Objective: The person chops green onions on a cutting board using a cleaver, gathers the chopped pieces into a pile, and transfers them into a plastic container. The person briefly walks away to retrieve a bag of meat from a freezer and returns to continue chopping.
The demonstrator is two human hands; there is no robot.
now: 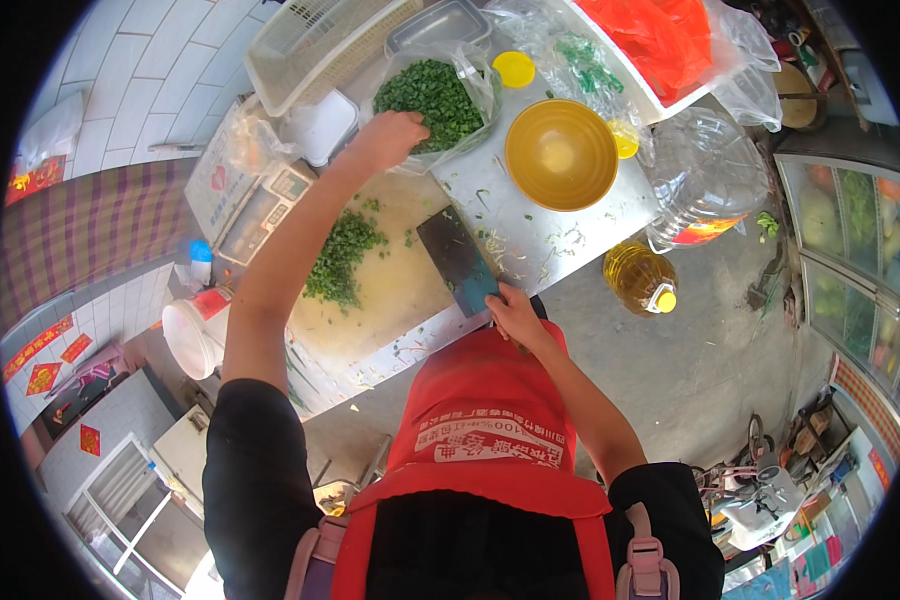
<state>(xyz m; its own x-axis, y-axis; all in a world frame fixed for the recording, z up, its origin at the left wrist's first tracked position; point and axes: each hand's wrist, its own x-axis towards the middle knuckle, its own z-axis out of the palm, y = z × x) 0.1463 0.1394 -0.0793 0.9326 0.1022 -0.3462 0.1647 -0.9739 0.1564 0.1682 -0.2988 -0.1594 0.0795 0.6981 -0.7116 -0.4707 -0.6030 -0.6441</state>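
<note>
My left hand (390, 141) reaches over the near-left edge of a clear plastic bag (469, 139) full of chopped scallions (439, 94). Its fingertips are at the greens, and whether they pinch any is hidden. A cleaver (454, 255) is gripped by its handle in my right hand (517, 319). Its broad dark blade lies flat over the right side of the cutting board (412, 281), with green bits stuck to it. Towards the board's left side sits a smaller pile of chopped scallions (345, 262), partly behind my left forearm.
A brown bowl (561, 154) stands on the metal tabletop (465, 187), right of the bag. Beyond are a white plastic basket (322, 60) and a foam box (645, 105) with a red bag. An oil bottle (637, 277) and a large clear jug (709, 180) stand at the right.
</note>
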